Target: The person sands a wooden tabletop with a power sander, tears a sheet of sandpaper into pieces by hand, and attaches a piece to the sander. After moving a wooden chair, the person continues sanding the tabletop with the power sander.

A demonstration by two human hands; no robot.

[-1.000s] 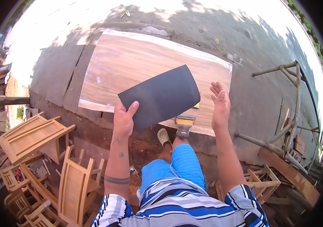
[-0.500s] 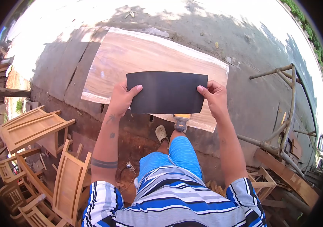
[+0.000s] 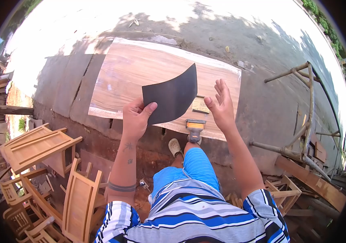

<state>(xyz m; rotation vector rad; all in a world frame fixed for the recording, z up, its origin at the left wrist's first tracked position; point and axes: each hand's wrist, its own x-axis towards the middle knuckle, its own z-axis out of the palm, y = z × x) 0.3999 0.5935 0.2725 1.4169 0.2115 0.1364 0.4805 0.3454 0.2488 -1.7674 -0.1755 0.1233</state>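
My left hand pinches the lower left edge of a black sandpaper sheet, which curves upward to the right. Off the sheet, my right hand is open with fingers stretched and thumb apart. Between the sheet and my right hand, a yellowish printed piece with dark edges lies on the wood board. A grey and yellow power sander rests at the board's near edge, by my knee.
Wooden chairs and frames are piled at left. A metal pipe frame stands at right, with planks and a wooden frame below it. Cracked concrete surrounds the board.
My right hand has let go of the black sandpaper sheet and opened beside it. The sheet, now held only by my left hand, has tilted and curled, uncovering the printed piece and the sander.
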